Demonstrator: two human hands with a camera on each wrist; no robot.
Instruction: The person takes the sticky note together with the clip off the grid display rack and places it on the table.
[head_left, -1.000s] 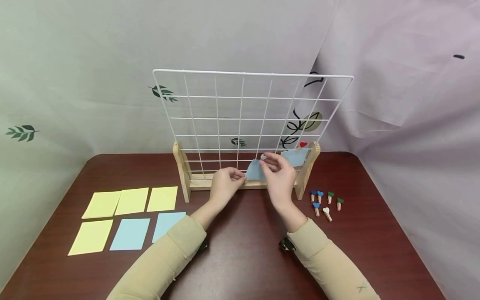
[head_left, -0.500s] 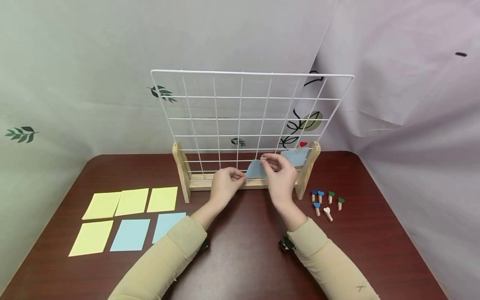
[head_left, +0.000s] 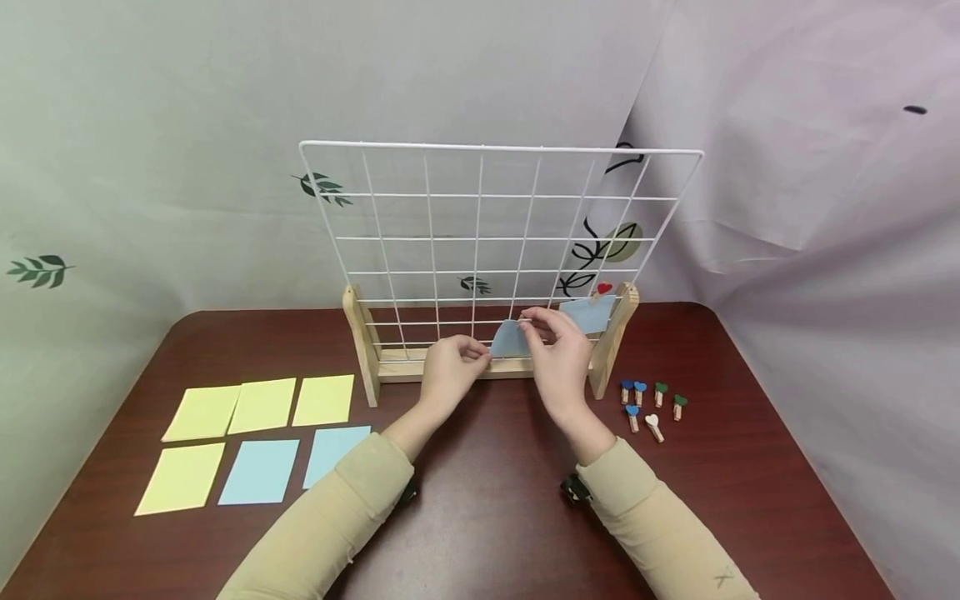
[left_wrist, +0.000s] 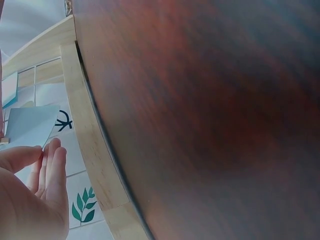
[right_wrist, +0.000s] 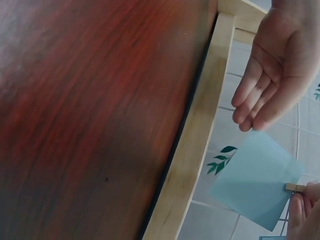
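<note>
A white wire grid (head_left: 480,237) stands in a wooden base (head_left: 450,367) at the middle of the table. My left hand (head_left: 486,357) pinches the lower left corner of a blue paper (head_left: 510,339) held against the grid's lowest rows. My right hand (head_left: 531,321) pinches a small wooden clip (right_wrist: 297,187) at the paper's top edge by a wire. The right wrist view shows the blue paper (right_wrist: 255,185) with the left hand (right_wrist: 270,75) at its corner. In the left wrist view the left hand (left_wrist: 42,150) holds the paper (left_wrist: 27,125).
Another blue paper (head_left: 592,313) hangs on the grid's lower right under a red heart clip (head_left: 604,288). Several heart clips (head_left: 649,404) lie right of the base. Yellow papers (head_left: 258,405) and blue papers (head_left: 258,471) lie in rows on the left of the dark wooden table (head_left: 487,517).
Both hands have stayed at the grid with the blue paper. The right hand's fingers have edged slightly closer to the wire with the clip.
</note>
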